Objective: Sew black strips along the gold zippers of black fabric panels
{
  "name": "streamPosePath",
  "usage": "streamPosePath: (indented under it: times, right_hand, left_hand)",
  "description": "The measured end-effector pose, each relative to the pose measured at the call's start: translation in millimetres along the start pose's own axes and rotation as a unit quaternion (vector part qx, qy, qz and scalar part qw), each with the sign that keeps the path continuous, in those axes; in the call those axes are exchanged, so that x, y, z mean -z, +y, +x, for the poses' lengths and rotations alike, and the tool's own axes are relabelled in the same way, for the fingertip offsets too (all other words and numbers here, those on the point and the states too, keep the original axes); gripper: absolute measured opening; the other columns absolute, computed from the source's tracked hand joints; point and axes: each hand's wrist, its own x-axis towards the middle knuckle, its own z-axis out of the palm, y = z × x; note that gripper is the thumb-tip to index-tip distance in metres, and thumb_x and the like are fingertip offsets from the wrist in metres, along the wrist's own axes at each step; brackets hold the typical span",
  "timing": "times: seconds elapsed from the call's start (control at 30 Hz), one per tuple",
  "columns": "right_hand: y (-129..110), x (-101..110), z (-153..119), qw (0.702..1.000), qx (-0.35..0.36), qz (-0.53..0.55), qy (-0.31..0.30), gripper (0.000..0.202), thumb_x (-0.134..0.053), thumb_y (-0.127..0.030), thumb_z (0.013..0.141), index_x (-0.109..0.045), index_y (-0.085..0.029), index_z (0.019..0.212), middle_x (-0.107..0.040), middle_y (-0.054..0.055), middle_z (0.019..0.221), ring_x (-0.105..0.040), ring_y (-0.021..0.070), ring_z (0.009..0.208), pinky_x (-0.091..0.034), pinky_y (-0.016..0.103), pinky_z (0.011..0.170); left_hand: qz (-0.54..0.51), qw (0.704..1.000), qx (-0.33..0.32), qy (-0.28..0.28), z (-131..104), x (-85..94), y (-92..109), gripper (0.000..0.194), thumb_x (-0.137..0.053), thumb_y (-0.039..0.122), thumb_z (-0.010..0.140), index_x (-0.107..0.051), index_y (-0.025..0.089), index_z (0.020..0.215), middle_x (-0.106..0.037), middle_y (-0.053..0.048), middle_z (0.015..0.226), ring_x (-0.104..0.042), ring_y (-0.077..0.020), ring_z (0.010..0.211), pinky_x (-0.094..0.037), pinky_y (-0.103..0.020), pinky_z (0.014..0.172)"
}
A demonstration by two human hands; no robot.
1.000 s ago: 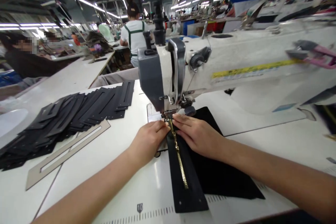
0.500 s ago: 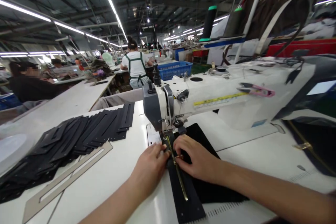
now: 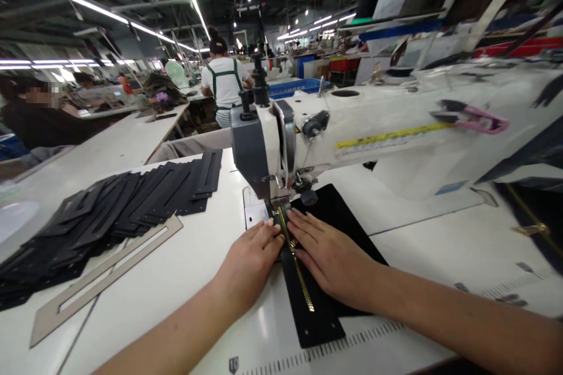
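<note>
A black panel with a gold zipper (image 3: 314,325) runs lengthwise under the presser foot of a white sewing machine (image 3: 277,146). Its gold zipper teeth (image 3: 302,284) show between my hands, and a gold zipper pull lies close to my right fingers. My left hand (image 3: 255,258) is closed at the panel's left edge, fingers bent and pressed together just in front of the foot. Flat on the panel's right side rests my right hand (image 3: 328,255), its fingers stretched toward the foot. A larger black sheet (image 3: 352,228) lies beneath and to the right.
Left of the machine are overlapping black slotted pieces (image 3: 127,205) and a beige slotted template (image 3: 109,281). Pink-handled thread snips (image 3: 479,117) rest on the machine arm. Another black zippered piece (image 3: 536,234) lies at right. A person in a white shirt (image 3: 224,82) works beyond.
My right hand has gone from pinching near the zipper pull to lying flat with fingers extended. My left hand stays at the panel's edge. The camera view has shifted.
</note>
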Motion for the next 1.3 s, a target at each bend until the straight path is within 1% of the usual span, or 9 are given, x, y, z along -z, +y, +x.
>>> streamPosePath:
  times: [0.33, 0.57, 0.63, 0.73, 0.8, 0.87, 1.0, 1.17, 1.3]
  right_hand:
    - [11.3, -5.1, 13.6, 0.999, 0.001, 0.031, 0.035, 0.037, -0.037, -0.012, 0.083, -0.054, 0.003, 0.113, -0.053, 0.022, 0.119, -0.047, 0.0282, 0.115, -0.04, 0.045, 0.097]
    - [22.1, -8.5, 24.3, 0.995, -0.002, 0.082, 0.061, 0.033, -0.04, -0.012, 0.084, -0.05, -0.008, 0.115, -0.056, 0.016, 0.115, -0.052, 0.0251, 0.107, -0.047, 0.042, 0.087]
    - [24.4, -7.2, 25.8, 0.992, -0.008, 0.105, 0.064, 0.027, -0.042, -0.011, 0.083, -0.052, -0.01, 0.108, -0.058, 0.014, 0.11, -0.054, 0.0239, 0.101, -0.048, 0.04, 0.084]
    - [23.7, -4.1, 24.5, 0.991, -0.023, 0.114, 0.072, 0.012, -0.046, -0.01, 0.082, -0.057, -0.013, 0.087, -0.06, 0.013, 0.101, -0.056, 0.0229, 0.092, -0.049, 0.039, 0.081]
    - [20.2, -2.8, 21.6, 0.991, -0.038, 0.105, 0.071, 0.01, -0.047, -0.009, 0.081, -0.056, -0.014, 0.079, -0.061, 0.012, 0.097, -0.057, 0.0224, 0.089, -0.05, 0.039, 0.08]
    - [16.0, -3.2, 18.1, 0.993, -0.042, 0.092, 0.068, 0.013, -0.046, -0.008, 0.081, -0.057, -0.013, 0.086, -0.061, 0.012, 0.101, -0.057, 0.0229, 0.094, -0.049, 0.04, 0.084]
    - [12.7, -8.0, 13.2, 0.996, -0.025, 0.061, 0.058, 0.031, -0.042, -0.01, 0.083, -0.054, -0.008, 0.112, -0.058, 0.016, 0.114, -0.052, 0.0242, 0.108, -0.043, 0.044, 0.094]
    - [17.2, -12.2, 14.4, 0.998, -0.023, 0.049, 0.042, 0.033, -0.039, -0.012, 0.084, -0.056, -0.004, 0.112, -0.057, 0.016, 0.116, -0.052, 0.0236, 0.109, -0.042, 0.041, 0.096]
    - [19.3, -12.2, 19.2, 0.997, -0.031, 0.053, 0.052, 0.03, -0.041, -0.012, 0.084, -0.059, -0.004, 0.107, -0.06, 0.016, 0.111, -0.056, 0.0237, 0.103, -0.044, 0.04, 0.093]
  left_hand:
    - [-0.014, 1.0, 0.01, 0.007, 8.6, -5.7, -14.4, 0.019, -0.041, 0.009, 0.084, -0.057, 0.011, 0.094, -0.06, -0.012, 0.092, -0.059, -0.0224, 0.09, -0.054, -0.037, 0.077]
    - [-0.01, 0.998, 0.054, -0.017, 11.8, -5.9, -19.3, 0.017, -0.041, 0.014, 0.086, -0.057, 0.014, 0.091, -0.057, -0.009, 0.086, -0.06, -0.0191, 0.078, -0.055, -0.034, 0.068]
    - [-0.002, 0.999, 0.051, -0.017, 11.3, -3.7, -16.2, 0.018, -0.041, 0.013, 0.086, -0.057, 0.013, 0.093, -0.058, -0.01, 0.087, -0.06, -0.0198, 0.078, -0.056, -0.034, 0.067]
    - [0.003, 0.999, 0.04, -0.006, 7.8, 0.4, -6.5, 0.021, -0.04, 0.01, 0.084, -0.057, 0.013, 0.096, -0.061, -0.01, 0.089, -0.061, -0.0208, 0.082, -0.056, -0.035, 0.071]
    - [0.008, 0.999, 0.033, 0.004, 4.1, 2.1, 0.8, 0.022, -0.039, 0.01, 0.084, -0.057, 0.014, 0.096, -0.062, -0.01, 0.092, -0.062, -0.0216, 0.086, -0.056, -0.036, 0.074]
    - [0.02, 0.999, 0.024, 0.015, 1.0, 2.5, 6.2, 0.023, -0.038, 0.01, 0.085, -0.058, 0.013, 0.096, -0.063, -0.012, 0.097, -0.061, -0.0226, 0.091, -0.055, -0.037, 0.077]
    - [0.015, 0.999, 0.032, 0.019, -1.0, 1.5, 9.5, 0.022, -0.039, 0.01, 0.086, -0.059, 0.013, 0.095, -0.064, -0.012, 0.097, -0.061, -0.0226, 0.093, -0.055, -0.039, 0.079]
    - [0.005, 0.999, 0.035, 0.001, 0.7, 1.0, 6.2, 0.021, -0.042, 0.008, 0.085, -0.06, 0.011, 0.095, -0.063, -0.012, 0.099, -0.06, -0.0236, 0.095, -0.053, -0.041, 0.083]
    - [0.011, 0.999, 0.032, -0.013, 2.6, 0.3, 0.6, 0.022, -0.041, 0.008, 0.085, -0.06, 0.011, 0.096, -0.063, -0.012, 0.099, -0.06, -0.0239, 0.095, -0.053, -0.042, 0.083]
